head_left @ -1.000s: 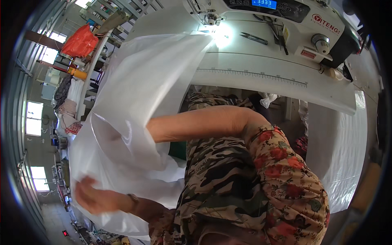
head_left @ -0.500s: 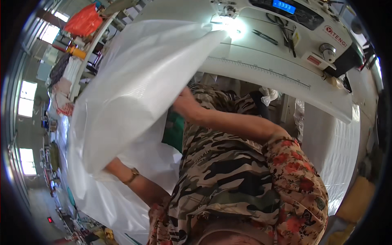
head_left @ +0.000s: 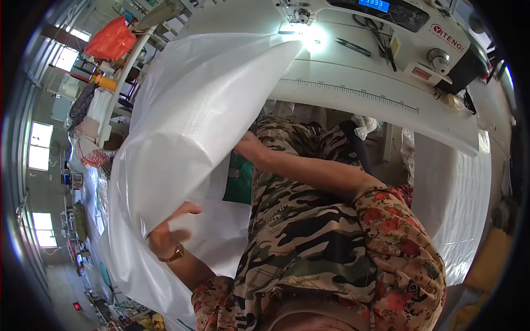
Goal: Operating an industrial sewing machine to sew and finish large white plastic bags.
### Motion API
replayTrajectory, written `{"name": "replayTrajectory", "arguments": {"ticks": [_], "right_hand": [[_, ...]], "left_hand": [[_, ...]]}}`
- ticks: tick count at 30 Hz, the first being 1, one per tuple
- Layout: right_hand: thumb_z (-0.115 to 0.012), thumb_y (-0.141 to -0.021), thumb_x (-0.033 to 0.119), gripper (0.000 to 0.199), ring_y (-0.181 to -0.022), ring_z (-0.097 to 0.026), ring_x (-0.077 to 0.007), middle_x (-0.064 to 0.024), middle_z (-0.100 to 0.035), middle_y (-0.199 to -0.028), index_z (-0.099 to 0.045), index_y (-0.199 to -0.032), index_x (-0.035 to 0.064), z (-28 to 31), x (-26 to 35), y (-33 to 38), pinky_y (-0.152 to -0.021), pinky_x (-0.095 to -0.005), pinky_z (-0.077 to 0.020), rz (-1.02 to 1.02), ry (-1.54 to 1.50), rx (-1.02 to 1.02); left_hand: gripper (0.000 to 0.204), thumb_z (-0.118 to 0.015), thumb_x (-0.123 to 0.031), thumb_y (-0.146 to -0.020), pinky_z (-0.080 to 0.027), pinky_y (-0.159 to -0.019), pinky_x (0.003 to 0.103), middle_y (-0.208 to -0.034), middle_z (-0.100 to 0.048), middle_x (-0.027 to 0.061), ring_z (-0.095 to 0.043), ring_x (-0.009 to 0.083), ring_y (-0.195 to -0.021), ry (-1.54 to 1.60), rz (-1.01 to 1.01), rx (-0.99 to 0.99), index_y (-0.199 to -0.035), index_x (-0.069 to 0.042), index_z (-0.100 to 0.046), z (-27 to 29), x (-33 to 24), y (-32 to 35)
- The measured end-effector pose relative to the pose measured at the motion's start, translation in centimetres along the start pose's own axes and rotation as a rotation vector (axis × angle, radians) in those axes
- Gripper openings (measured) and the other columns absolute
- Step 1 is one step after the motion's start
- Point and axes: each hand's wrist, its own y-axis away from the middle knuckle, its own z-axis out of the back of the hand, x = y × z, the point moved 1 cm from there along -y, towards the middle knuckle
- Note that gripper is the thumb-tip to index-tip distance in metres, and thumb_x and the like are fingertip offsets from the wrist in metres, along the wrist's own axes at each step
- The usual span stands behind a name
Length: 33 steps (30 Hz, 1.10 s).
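Left hand (head_left: 168, 234): I see it closed on the near lower edge of the white woven plastic sheet (head_left: 187, 127), thumb over the top, gold watch at the wrist.

Right hand (head_left: 247, 147): reached across to the sheet's right edge; fingers tucked behind the material, so I cannot tell whether they grip.

Sheet: lies left and far of both hands. Its long axis runs from the near left up to the far right, its far corner resting on the sewing table (head_left: 353, 94) under the machine lamp. The right hand is nearer that table end.

Sewing machine (head_left: 397, 22): far right, scissors (head_left: 381, 36) beside it.

Containers: orange bag (head_left: 113, 38), far left, contents unseen.
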Motion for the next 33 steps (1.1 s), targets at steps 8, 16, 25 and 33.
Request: {"name": "replayTrajectory", "arguments": {"ticks": [8,16,25,33], "right_hand": [[-0.056,-0.093,0.032,0.039,-0.082,-0.059,-0.0181,-0.0087,-0.064,-0.091,-0.064,-0.103,-0.0056,1.6,-2.4,-0.2,-0.073,-0.0333,-0.0473,-0.162,0.167,-0.210],[-0.049,-0.099,0.037,0.039,-0.077,-0.059,-0.0141,-0.0056,-0.064,-0.085,-0.065,-0.098,0.0005,6.7,4.9,12.6,-0.066,-0.0277,-0.0474,-0.128,0.246,-0.194],[-0.057,-0.095,0.034,0.040,-0.064,-0.055,-0.0083,-0.0010,-0.061,-0.069,-0.067,-0.083,-0.0035,14.6,2.9,13.3,-0.059,-0.0276,-0.0462,-0.189,0.652,-0.449],[-0.058,-0.094,0.031,0.037,-0.066,-0.053,-0.0065,-0.0028,-0.061,-0.070,-0.065,-0.084,-0.0044,11.7,7.3,17.1,-0.058,-0.0278,-0.0444,-0.002,0.536,-0.109]], "left_hand": [[0.058,-0.053,-0.036,-0.093,-0.024,-0.113,0.052,-0.150,-0.033,0.0169,-0.031,0.0388,-0.137,0.498,0.155,-0.613,-0.142,-0.008,-0.040,-4.3,1.3,-8.0],[0.069,-0.064,-0.045,-0.086,-0.025,-0.112,0.044,-0.150,-0.035,0.0114,-0.033,0.0281,-0.138,-0.612,0.564,-0.113,-0.140,-0.008,-0.042,-7.2,13.4,-9.4],[0.040,-0.071,-0.026,-0.082,-0.044,-0.089,0.041,-0.115,-0.060,0.0128,-0.056,0.0323,-0.104,-0.489,0.477,-0.188,-0.114,-0.005,-0.060,-10.0,14.7,-7.1],[0.013,-0.065,-0.009,-0.088,-0.036,-0.057,0.024,-0.066,-0.050,-0.0029,-0.041,0.0054,-0.063,0.290,0.707,-0.321,-0.085,0.002,-0.060,-5.0,9.1,-3.7]]}}
